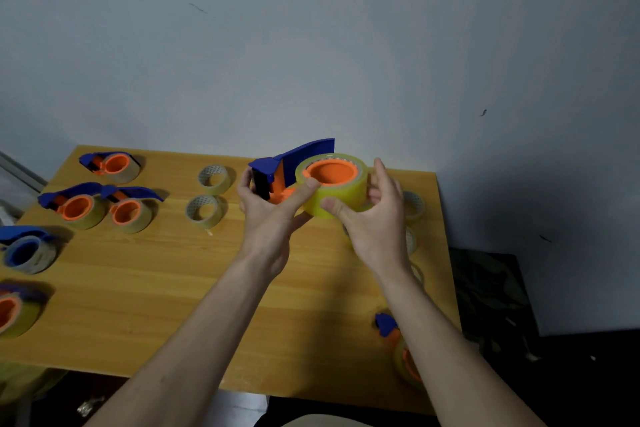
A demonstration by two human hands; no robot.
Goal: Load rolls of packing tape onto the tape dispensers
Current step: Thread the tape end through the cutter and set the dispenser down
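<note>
Right hand (372,218) grips tape roll (341,199); left hand (268,215) grips dispenser (294,163).

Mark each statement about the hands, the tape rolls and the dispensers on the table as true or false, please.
1. The left hand holds the blue dispenser. True.
2. The yellow roll lies flat on the table. False: both hands hold it above the table.
3. The right hand grips the yellow roll. True.
4. The hub inside the roll is green. False: the hub is orange.
5. Two loose rolls lie left of the hands. True.
</note>
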